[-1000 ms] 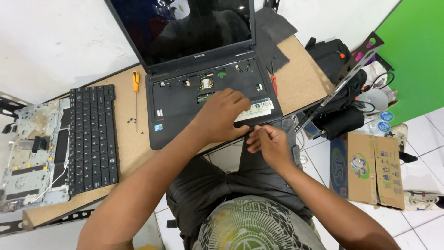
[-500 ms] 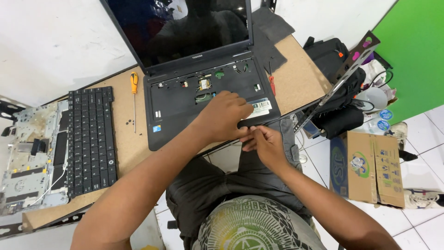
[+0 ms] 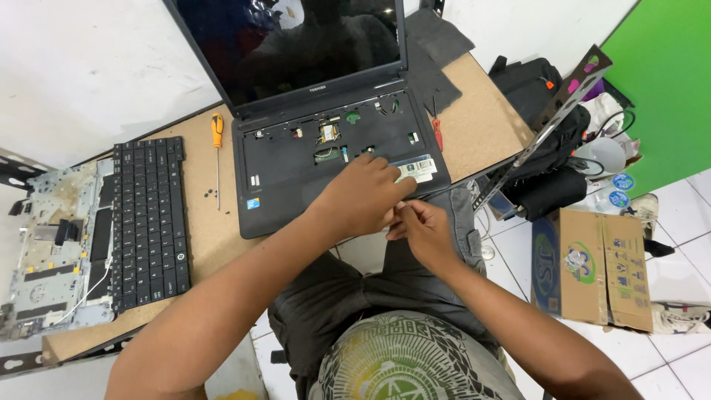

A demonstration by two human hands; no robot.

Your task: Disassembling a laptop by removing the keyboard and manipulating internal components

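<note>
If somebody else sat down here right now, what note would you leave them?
Left hand: resting on the front right corner of the open laptop, near its sticker.
Right hand: just off the laptop's front edge, fingers pinched; what they pinch is too small to tell.
Done: keyboard is out, lying left of the laptop on the table; the laptop's insides show.
Nearby: orange-handled screwdriver, a metal frame at far left.
Left: laptop base not yet apart.

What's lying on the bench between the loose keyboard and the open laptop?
In the head view, an orange-handled screwdriver lies on the brown board between the loose keyboard and the laptop, with a few small dark screws beside its shaft.
</note>
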